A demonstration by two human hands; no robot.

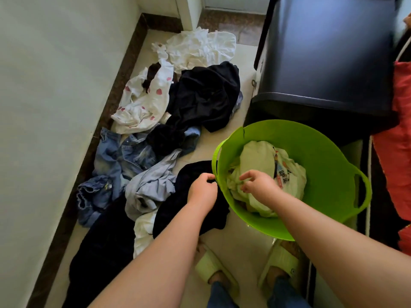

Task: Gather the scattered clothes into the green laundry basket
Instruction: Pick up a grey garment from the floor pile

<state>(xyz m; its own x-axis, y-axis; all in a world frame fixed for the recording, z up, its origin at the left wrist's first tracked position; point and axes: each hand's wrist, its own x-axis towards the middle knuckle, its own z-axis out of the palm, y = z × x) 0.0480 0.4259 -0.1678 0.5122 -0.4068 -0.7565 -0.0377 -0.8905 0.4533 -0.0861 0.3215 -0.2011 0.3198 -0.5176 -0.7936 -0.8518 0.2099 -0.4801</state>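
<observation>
Left hand (202, 188): you pinch the black garment (191, 210) beside the basket (329, 165).
Right hand (259, 185): loosely curled, empty.
Risk: garment snags rim.

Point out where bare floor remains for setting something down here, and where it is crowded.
Bare tile shows between the white garment and the black bin, and in front of the green basket, around the slippers. Along the wall it is crowded: jeans, black clothes and the heart-print garment overlap.
</observation>
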